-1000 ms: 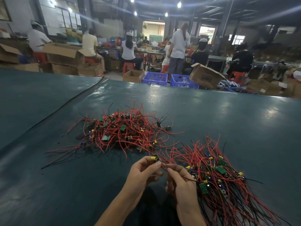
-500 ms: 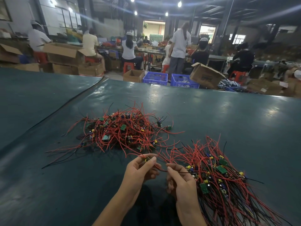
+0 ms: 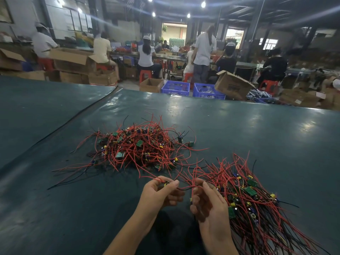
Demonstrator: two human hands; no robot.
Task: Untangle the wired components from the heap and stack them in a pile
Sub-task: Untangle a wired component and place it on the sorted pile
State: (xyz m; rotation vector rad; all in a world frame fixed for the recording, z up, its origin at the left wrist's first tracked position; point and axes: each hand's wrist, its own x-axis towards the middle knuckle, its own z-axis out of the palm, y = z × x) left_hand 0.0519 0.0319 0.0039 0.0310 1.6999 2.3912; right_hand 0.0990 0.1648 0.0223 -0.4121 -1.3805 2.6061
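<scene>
Your left hand (image 3: 160,192) pinches one wired component (image 3: 166,183) between thumb and forefinger, with the other fingers curled underneath. Your right hand (image 3: 207,201) is curled too, its thumb and forefinger nipping the red and black leads (image 3: 185,187) that run across from that piece. Both hands are low over the tabletop (image 3: 257,126) at the near edge. The tangled heap (image 3: 139,146) is further out and to the left, and the sorted pile (image 3: 246,196) is just beside your right hand, its wires fanned toward you. Loose red strands from the heap reach close to your left fingers; I can't tell whether any are hooked on the held piece. Handling guess: each unit is very light, a small stiff board with soft, springy leads that snag on their neighbours and drag them along. The joints where the wires meet the board are probably the weak spot, so grip the board body, not the wire ends. Run your other hand's fingers along the leads to strip them free, and don't yank. A small blue and yellow part shows by your right fingers; it is unclear whether you hold it.
</scene>
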